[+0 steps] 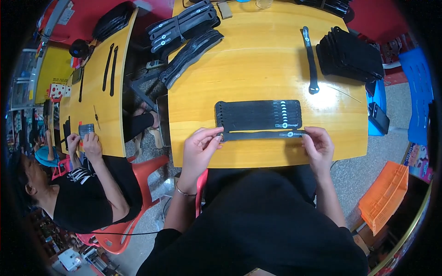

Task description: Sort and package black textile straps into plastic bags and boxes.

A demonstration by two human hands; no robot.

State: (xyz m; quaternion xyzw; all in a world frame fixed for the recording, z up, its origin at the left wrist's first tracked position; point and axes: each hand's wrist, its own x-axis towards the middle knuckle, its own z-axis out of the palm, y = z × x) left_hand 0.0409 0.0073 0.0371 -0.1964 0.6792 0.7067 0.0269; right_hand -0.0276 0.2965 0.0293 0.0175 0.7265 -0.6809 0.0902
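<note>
A single black strap (258,135) with a white printed mark is stretched level along the near part of the table. My left hand (198,148) pinches its left end, where a small metal ring shows. The fingers of my right hand (319,148) pinch its right end. Just beyond it lies a neat row of overlapping black straps (251,115), their rounded ends lined up at the left and their white marks at the right. Only a narrow strip of table separates the held strap from this row.
Another black strap (310,60) lies lengthwise beside a thick black stack (350,55) at the far right. Bundled straps (184,30) sit at the far left. A thin stick (344,94) rests near the right edge. At a neighbouring table (103,124), a person handles small strips. An orange crate (383,197) stands at right.
</note>
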